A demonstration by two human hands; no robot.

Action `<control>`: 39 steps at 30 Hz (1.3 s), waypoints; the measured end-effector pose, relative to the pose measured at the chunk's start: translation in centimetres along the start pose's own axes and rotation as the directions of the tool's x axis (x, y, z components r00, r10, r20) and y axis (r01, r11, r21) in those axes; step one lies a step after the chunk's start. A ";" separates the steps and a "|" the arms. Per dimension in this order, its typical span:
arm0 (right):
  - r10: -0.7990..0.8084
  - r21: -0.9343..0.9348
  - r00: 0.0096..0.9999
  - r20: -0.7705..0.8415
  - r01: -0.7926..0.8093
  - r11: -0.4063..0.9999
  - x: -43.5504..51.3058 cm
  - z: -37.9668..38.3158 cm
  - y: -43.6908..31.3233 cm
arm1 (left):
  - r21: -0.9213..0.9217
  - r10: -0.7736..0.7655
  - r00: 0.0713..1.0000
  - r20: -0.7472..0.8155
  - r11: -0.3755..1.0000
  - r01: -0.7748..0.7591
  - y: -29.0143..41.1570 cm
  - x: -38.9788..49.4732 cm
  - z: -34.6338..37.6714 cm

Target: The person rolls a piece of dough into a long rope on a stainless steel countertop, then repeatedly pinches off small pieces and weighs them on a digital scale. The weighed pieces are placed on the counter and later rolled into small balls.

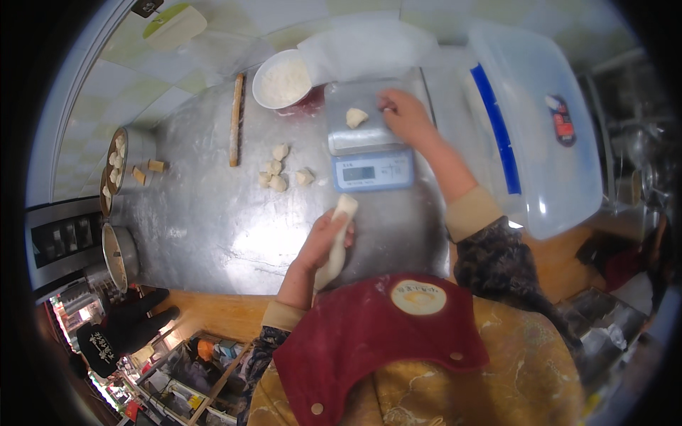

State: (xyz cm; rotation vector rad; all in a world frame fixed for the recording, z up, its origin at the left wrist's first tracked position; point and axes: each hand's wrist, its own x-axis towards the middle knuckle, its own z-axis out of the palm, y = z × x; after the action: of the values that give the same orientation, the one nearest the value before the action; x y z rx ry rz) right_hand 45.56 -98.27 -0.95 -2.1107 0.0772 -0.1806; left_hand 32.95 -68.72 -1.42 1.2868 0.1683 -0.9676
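Observation:
A long roll of pale dough [337, 250] is gripped in my left hand [321, 239], its top end sticking up past the fingers and its lower part hanging by the table's front edge. Over the right side of the metal pan [346, 144] of a digital kitchen scale [373, 170] is my right hand [403, 114]. Its fingers are curled, and whether a scrap of dough is between them cannot be made out. One dough lump [356, 117] rests on the pan, left of those fingers. Several cut dough pieces [274, 168] lie on the steel table left of the scale.
A white bowl of flour [283, 80] stands behind, beside a wooden rolling pin [236, 120]. Steamer baskets with dough pieces [116, 160] and a metal basin [120, 258] line the left end. A large translucent plastic bin [549, 138] flanks the right. Another person [125, 330] is at lower left.

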 end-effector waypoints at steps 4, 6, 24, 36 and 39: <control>-0.011 -0.050 1.000 0.014 0.012 0.999 0.0 0.5 -1.2 | -0.254 -0.039 0.996 0.076 0.966 0.057 0.0 -0.2 -1.0; 0.006 -0.115 1.000 -0.001 -0.006 0.993 0.0 0.6 -1.8 | -0.304 -0.022 0.996 0.089 0.951 0.049 0.0 -0.4 -0.7; -0.248 0.408 0.598 0.762 -0.145 0.901 -11.8 3.0 -12.7 | -0.442 0.122 0.843 0.525 0.885 0.147 0.5 -3.1 -2.7; 0.076 0.406 0.833 0.548 -0.345 0.846 -19.5 6.3 -11.1 | -0.368 -0.112 0.947 0.300 0.903 0.224 -1.0 -6.1 -1.3; 0.039 0.297 0.619 0.785 -0.430 0.853 -19.3 4.0 -9.4 | -0.304 -0.129 0.991 0.048 0.943 0.137 -1.3 -6.0 -2.8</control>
State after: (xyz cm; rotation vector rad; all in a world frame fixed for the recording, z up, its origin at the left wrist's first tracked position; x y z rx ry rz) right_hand 27.04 -87.54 3.11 -1.5105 -0.1716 0.8052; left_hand 29.44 -63.25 0.31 0.9840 0.3744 -1.0287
